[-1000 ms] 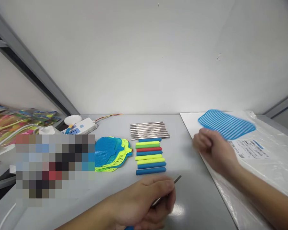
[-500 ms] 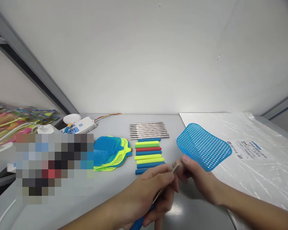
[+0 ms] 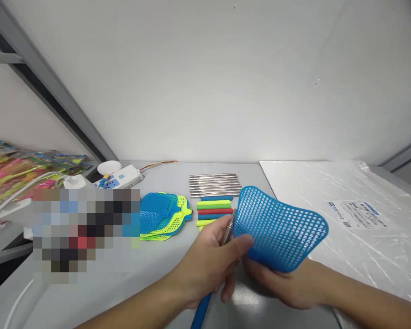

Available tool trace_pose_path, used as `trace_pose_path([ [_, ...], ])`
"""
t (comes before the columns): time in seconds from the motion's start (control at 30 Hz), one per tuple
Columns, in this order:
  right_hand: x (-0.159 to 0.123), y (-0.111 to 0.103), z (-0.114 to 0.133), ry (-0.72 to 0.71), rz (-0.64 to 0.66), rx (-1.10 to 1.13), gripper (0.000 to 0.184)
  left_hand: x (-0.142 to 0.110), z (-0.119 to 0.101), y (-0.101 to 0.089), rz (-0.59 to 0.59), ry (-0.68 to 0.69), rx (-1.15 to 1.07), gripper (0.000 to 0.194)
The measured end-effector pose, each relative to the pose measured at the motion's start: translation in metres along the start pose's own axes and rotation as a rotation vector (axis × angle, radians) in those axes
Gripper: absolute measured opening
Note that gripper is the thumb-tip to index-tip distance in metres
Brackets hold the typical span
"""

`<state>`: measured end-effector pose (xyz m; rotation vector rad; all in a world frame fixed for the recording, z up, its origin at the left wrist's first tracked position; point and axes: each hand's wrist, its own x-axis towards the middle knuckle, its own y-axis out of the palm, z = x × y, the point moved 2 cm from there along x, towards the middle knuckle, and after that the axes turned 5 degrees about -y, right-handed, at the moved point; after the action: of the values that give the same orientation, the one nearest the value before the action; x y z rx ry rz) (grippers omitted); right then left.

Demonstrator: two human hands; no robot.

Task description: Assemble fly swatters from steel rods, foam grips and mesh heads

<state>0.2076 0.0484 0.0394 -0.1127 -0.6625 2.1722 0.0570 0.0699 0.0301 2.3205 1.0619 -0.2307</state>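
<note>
Blue mesh swatter head (image 3: pixel 282 228) is at 4 o'clock from view centre, held up above the grey table (image 3: pixel 164 278), broad face visible, left edge just beside the tip of the metal rod (image 3: pixel 228 230). Can't tell if the two touch.

Left hand (image 3: pixel 207 258), 6 o'clock: fingers curled closed around the rod, thumb reaching across the head's lower left edge. Rod tilts, tip toward 1 o'clock; blue handle (image 3: pixel 202 310) comes out below the hand toward 7.

Right hand (image 3: pixel 294 285), between 4 and 5: closed on the head from beneath, fingers partly hidden behind mesh and left hand. Exact finger spread: can't tell.

Around them:
- Row of silver rods (image 3: pixel 214 185), 6 o'clock, close to centre, lying side by side.
- Coloured tubes (image 3: pixel 214 211) just nearer than those: blue, yellow, green, red. Nearest ones partly covered by left hand.
- Pile of mesh heads (image 3: pixel 160 212), between 7 and 8, blue and yellow, overlapping.
- Power strip (image 3: pixel 123 177), 9 o'clock, white round object (image 3: pixel 109 167) just beside it.
- Bagged colourful items (image 3: pixel 23 176), 9 o'clock, far edge of view.
- Plastic-wrapped white sheet (image 3: pixel 356 183), 3 to 4, printed label (image 3: pixel 359 214) on top.
- Pixelated patch at 8, contents unreadable.
</note>
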Motion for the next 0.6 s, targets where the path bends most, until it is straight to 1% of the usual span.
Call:
trace_pose_path([
  [0.03,0.000,0.002,0.001,0.000,0.022,0.047,0.030,0.000,0.000,-0.001,0.003,0.002,0.021,0.031],
  [0.07,-0.001,0.003,0.002,0.007,0.005,0.098,0.030,0.001,0.000,-0.001,-0.009,0.005,0.034,0.028],
  [0.1,-0.002,0.003,0.000,0.034,-0.045,0.149,0.029,0.001,0.000,-0.002,-0.028,0.010,0.042,0.027],
  [0.13,-0.004,0.002,-0.003,0.074,-0.125,0.199,0.027,0.002,0.000,-0.004,-0.050,0.015,0.045,0.026],
  [0.2,-0.007,-0.003,-0.014,0.176,-0.331,0.302,0.024,0.003,0.000,-0.006,-0.082,0.006,0.038,0.029],
  [0.27,-0.010,-0.009,-0.027,0.224,-0.540,0.380,0.022,0.004,0.001,-0.006,-0.083,-0.030,0.011,0.031],
  [0.33,-0.010,-0.015,-0.037,0.217,-0.729,0.418,0.023,0.003,0.004,-0.005,-0.034,-0.076,-0.020,0.034],
  [0.37,-0.009,-0.017,-0.041,0.221,-0.794,0.425,0.024,0.003,0.005,-0.003,0.009,-0.094,-0.028,0.036],
  [0.4,-0.008,-0.018,-0.042,0.227,-0.830,0.427,0.026,0.002,0.007,-0.002,0.058,-0.110,-0.032,0.037],
  [0.43,-0.006,-0.018,-0.043,0.234,-0.837,0.426,0.028,0.001,0.008,0.000,0.106,-0.124,-0.033,0.037],
  [0.5,-0.002,-0.014,-0.039,0.238,-0.798,0.423,0.030,0.000,0.011,0.003,0.174,-0.147,-0.023,0.036],
  [0.6,0.002,-0.006,-0.031,0.234,-0.755,0.436,0.032,0.001,0.013,0.005,0.215,-0.142,0.011,0.034],
])
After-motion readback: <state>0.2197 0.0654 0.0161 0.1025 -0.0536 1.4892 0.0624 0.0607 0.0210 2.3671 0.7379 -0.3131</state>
